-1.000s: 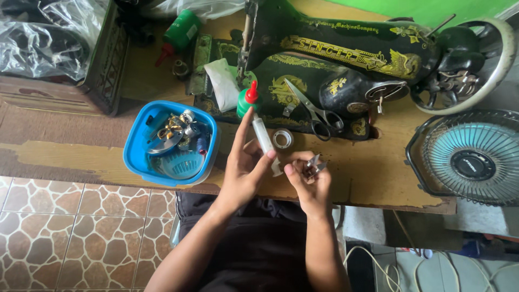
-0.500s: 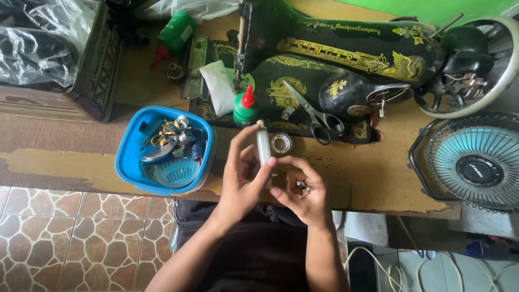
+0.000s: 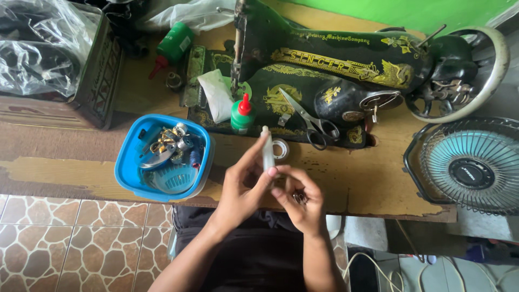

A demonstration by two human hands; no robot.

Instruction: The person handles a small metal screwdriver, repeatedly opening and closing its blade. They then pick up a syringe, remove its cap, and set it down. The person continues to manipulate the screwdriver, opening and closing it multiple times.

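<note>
My left hand (image 3: 242, 188) holds a slim white tube (image 3: 267, 149) upright between thumb and fingers, above the front edge of the wooden table (image 3: 81, 168). My right hand (image 3: 300, 201) sits just right of it, fingers curled around a small metal part (image 3: 299, 198), its fingertips touching the tube's lower end. A small clear tape roll (image 3: 280, 148) lies on the table just behind the hands. The black sewing machine (image 3: 330, 70) stands further back.
A blue tub (image 3: 130, 162) of metal parts sits left of my hands. Scissors (image 3: 311, 121) and a green bottle with red cap (image 3: 241, 114) rest on the machine base. A second green bottle (image 3: 173, 46) lies behind; a small fan (image 3: 469, 168) stands right, a dark box (image 3: 92, 81) left.
Both hands have drawn together and slightly toward me. The tube now stands upright, and my right fingers have come onto its lower end.
</note>
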